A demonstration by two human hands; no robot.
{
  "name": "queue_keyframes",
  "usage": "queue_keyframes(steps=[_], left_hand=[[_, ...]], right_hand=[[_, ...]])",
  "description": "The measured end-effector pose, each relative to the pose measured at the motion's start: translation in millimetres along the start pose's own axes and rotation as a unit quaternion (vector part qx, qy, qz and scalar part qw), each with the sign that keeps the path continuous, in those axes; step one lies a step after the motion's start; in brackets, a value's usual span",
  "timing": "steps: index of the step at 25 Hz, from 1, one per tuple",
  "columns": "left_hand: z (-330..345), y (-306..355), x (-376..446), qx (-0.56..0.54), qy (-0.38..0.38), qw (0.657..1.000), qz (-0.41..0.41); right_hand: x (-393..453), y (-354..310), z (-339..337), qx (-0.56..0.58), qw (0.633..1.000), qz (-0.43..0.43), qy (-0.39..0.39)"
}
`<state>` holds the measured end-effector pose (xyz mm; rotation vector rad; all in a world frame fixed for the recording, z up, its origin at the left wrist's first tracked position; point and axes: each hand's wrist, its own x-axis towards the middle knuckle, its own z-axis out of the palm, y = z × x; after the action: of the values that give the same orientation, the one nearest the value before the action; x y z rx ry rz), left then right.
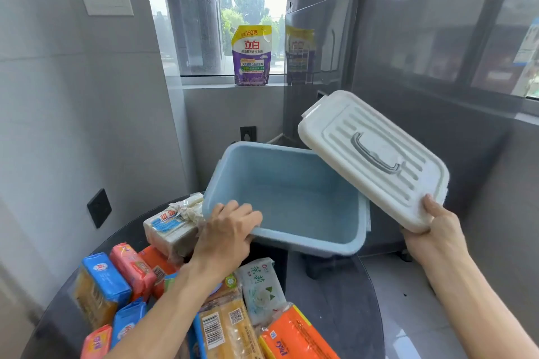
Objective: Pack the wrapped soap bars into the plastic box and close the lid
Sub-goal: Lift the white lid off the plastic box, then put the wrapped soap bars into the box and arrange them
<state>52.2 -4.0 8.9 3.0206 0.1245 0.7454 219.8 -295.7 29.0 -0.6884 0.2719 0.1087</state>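
A light blue plastic box (291, 192) stands empty on the far side of a dark round table (329, 300). My left hand (230, 227) grips the box's near left rim, fingers curled over the edge. My right hand (434, 230) holds the white lid (376, 157) by its near corner, lifted and tilted above the box's right side, its grey handle facing me. Several wrapped soap bars lie in front of the box: a white one (172, 227), a blue one (100, 280), pink ones (132, 265), a pale green one (262, 288), an orange one (294, 335).
A grey washing machine (408, 46) fills the right side behind the box. A purple detergent pouch (252, 55) stands on the window sill. Grey tiled walls close in on the left, with a black socket (99, 207). Tiled floor shows right of the table.
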Motion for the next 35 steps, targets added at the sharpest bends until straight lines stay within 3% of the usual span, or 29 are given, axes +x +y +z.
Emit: queue_keyframes(steps=[2,5,11,13,16,19,21,23,26,27,28,30,31,32,33,35], left_hand=[[0,3,-8,0.055,0.043,0.997,0.034],[-16,1,-3,0.104,0.102,0.989,0.016],[-63,-35,4,0.132,0.199,0.958,-0.159],[-75,-47,3,0.140,0.242,0.939,-0.200],[-85,-51,3,0.133,0.271,0.932,-0.201],[-79,-42,4,0.113,0.259,0.944,-0.169],[-72,-32,6,0.098,0.242,0.955,-0.138],[-66,-22,7,0.086,0.220,0.966,-0.107],[-57,-8,10,0.075,0.189,0.976,-0.072],[-54,-4,11,0.070,0.179,0.979,-0.064],[-50,-2,11,0.066,0.171,0.981,-0.056],[-42,2,11,0.061,0.158,0.985,-0.040],[-40,5,11,0.060,0.152,0.986,-0.034],[-37,7,14,0.059,0.146,0.987,-0.028],[-35,10,17,0.056,0.140,0.988,-0.021],[-28,13,25,0.037,0.125,0.992,-0.004]], right_hand=[[-2,4,-1,0.018,1.000,0.009,-0.005],[-4,6,-4,0.042,0.999,0.021,-0.020],[9,4,-23,0.045,0.999,-0.005,-0.010],[14,9,-27,-0.013,0.999,-0.043,0.016],[16,31,-26,-0.151,0.983,-0.098,0.048],[15,64,-23,-0.289,0.954,-0.063,0.050],[13,84,-23,-0.386,0.921,-0.004,0.044],[6,94,-22,-0.506,0.862,-0.013,0.025],[-6,90,-19,-0.731,0.679,-0.067,0.020],[-7,84,-17,-0.760,0.642,-0.093,0.031],[-9,76,-12,-0.745,0.654,-0.129,0.041],[-17,51,3,-0.605,0.753,-0.255,0.042],[-26,39,11,-0.527,0.773,-0.353,0.025],[-37,30,20,-0.489,0.751,-0.444,-0.004],[-47,24,27,-0.492,0.696,-0.521,-0.050],[-64,26,36,-0.579,0.527,-0.595,-0.180]])
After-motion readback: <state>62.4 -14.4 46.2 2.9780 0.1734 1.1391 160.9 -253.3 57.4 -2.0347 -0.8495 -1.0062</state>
